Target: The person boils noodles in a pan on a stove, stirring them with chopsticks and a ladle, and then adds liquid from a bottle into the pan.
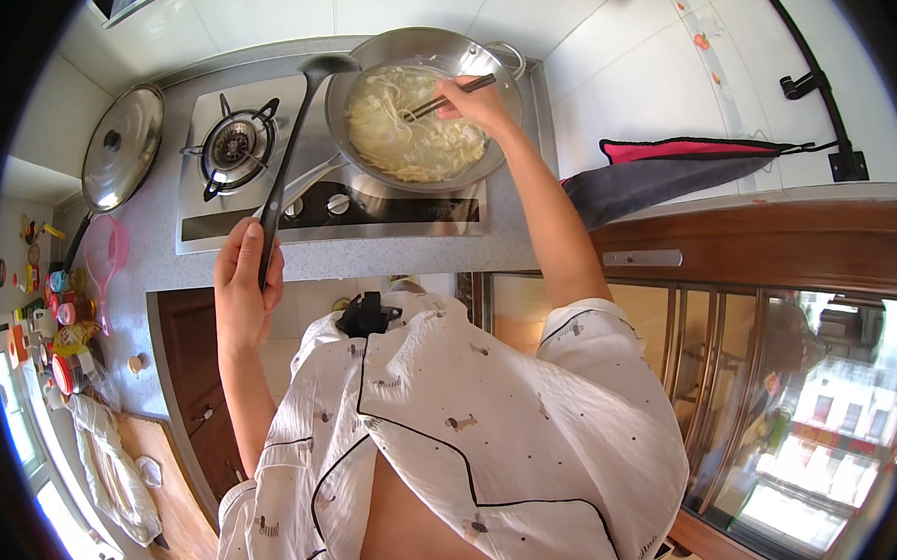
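Note:
My left hand (247,277) is closed around the handle of a black ladle (290,155). The ladle's bowl reaches up to the left rim of a steel wok (401,45). In the wok, pale noodles with what look like egg pieces (404,124) lie in cloudy broth. My right hand (474,102) grips a pair of dark chopsticks (441,105) over the wok, with their tips among the noodles. The wok stands on the right side of a two-burner gas hob (326,229), its long handle (315,176) pointing to the lower left behind the ladle.
A bare gas burner (237,143) is left of the wok. A steel lid (124,148) leans at the left wall, near a pink strainer (107,242). Jars and packets (68,334) crowd the left counter beside a wooden board (161,480). A grey-and-red cloth (669,173) hangs at right.

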### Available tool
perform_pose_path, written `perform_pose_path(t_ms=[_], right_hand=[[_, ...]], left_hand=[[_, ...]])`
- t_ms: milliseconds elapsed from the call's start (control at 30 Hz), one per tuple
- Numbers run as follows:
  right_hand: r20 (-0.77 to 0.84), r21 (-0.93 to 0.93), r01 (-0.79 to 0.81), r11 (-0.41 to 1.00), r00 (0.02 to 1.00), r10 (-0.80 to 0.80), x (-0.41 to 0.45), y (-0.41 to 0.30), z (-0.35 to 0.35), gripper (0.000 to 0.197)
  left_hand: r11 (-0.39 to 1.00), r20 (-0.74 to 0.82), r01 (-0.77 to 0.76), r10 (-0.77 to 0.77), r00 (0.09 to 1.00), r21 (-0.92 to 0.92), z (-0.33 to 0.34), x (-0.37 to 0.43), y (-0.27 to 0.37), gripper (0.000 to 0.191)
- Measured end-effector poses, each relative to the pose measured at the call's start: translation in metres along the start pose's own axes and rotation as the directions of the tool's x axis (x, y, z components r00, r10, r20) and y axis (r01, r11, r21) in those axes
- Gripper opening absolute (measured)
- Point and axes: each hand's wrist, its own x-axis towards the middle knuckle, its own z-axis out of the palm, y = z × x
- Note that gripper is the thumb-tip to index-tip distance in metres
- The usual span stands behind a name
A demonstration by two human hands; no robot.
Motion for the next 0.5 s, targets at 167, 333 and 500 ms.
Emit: perform_pose_path(t_ms=[167, 333, 500], right_hand=[[0.228, -0.161, -0.086, 0.983, 0.966, 0.122, -0.021, -0.023, -0.009, 0.032], [0.235, -0.263, -0.093, 0.96, 0.959, 0.157, -0.022, -0.025, -0.04, 0.03], [0.052, -0.444, -0.008, 0.896, 0.998, 0.034, -0.022, -0.034, -0.043, 0.032]], left_hand=[[1.0, 0.019, -0.011, 0.011, 1.0, -0.007, -0.001, 0.0, -0.002, 0.024], [1.0, 0.035, -0.009, 0.009, 0.999, -0.013, 0.002, -0.001, -0.002, 0.025], [1.0, 0.004, 0.007, -0.007, 1.0, -0.018, 0.004, -0.004, -0.001, 0.025]])
